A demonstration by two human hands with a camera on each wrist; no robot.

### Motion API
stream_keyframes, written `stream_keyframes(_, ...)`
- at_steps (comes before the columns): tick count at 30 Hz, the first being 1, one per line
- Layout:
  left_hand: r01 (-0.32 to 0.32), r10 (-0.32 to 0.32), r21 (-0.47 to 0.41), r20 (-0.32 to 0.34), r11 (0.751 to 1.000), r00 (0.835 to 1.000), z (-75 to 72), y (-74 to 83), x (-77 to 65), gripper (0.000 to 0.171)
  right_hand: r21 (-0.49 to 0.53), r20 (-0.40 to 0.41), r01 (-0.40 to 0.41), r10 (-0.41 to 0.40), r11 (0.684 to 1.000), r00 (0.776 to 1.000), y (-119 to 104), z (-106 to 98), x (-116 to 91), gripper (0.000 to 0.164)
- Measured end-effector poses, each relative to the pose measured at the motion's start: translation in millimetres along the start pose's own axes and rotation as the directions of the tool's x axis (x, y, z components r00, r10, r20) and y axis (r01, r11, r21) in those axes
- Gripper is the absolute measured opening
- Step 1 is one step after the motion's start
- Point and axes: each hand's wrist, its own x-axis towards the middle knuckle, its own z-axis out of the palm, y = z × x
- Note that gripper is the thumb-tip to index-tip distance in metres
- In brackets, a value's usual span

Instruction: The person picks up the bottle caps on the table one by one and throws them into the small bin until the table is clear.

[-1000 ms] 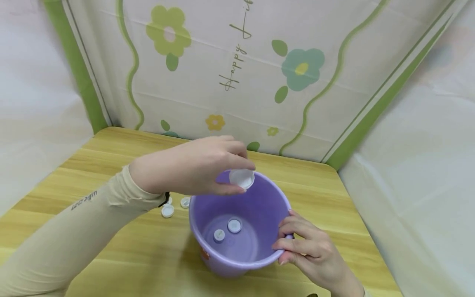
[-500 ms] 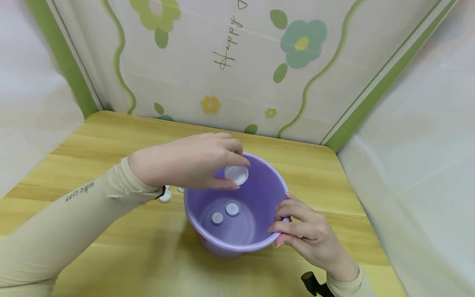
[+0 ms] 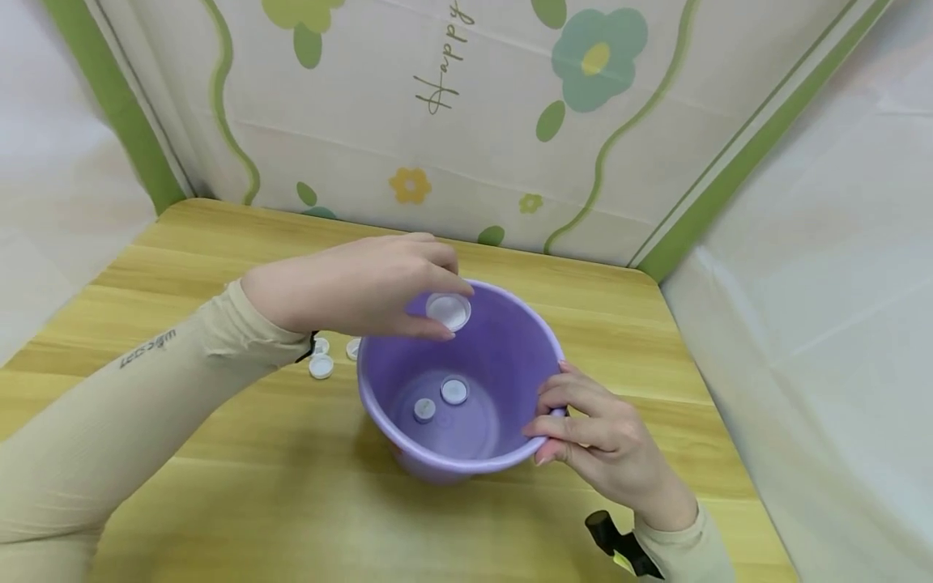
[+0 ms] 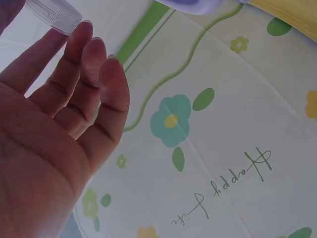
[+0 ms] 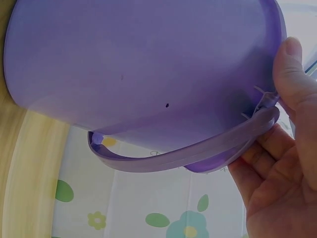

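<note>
My left hand [image 3: 357, 279] pinches a round white plastic cap [image 3: 449, 311] between thumb and fingers, over the far left part of the purple bucket's [image 3: 510, 356] opening. In the left wrist view the cap [image 4: 55, 16] looks clear and ribbed at its edge. My right hand [image 3: 601, 433] grips the bucket's rim on the near right side. The right wrist view shows the thumb on the rim and the fingers beneath the purple handle [image 5: 168, 153], which hangs along the outer wall. Two more white caps, a larger one [image 3: 454, 392] and a smaller one [image 3: 424, 410], lie on the bucket floor.
Left of the bucket, several white caps [image 3: 321, 366] lie on the wooden table [image 3: 240, 486], partly hidden by the left wrist and bucket. A flower-printed cloth [image 3: 328, 121] rises behind the table, with pale sheets [image 3: 816, 340] at the sides. A black camera mount [image 3: 619, 538] sits at the right wrist.
The head view has tilted down, so everything sits higher in it. The left hand with its cap has shifted slightly left over the bucket. The right hand keeps its grip on the rim.
</note>
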Motion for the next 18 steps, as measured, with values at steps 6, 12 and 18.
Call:
stream_keyframes(6, 0.005, -0.005, 0.008, 0.025, 1.000, 1.000, 4.1, -4.3, 0.5, 0.050, -0.001, -0.003, 0.003, -0.003, 1.000, 1.000, 0.1, 1.3, 1.6, 0.020)
stream_keyframes(12, 0.022, -0.022, 0.018, 0.035, 1.000, 0.999, 1.6, -5.3, -3.4, 0.049, -0.003, -0.006, 0.003, -0.003, 1.000, 1.000, 1.8, 2.8, 1.7, 0.021)
stream_keyframes(18, 0.031, -0.032, 0.006, 0.030, 0.999, 0.999, 0.3, -6.3, -6.9, 0.046, -0.008, -0.017, 0.005, -0.005, 1.000, 1.000, 1.6, 3.1, 0.5, 0.021)
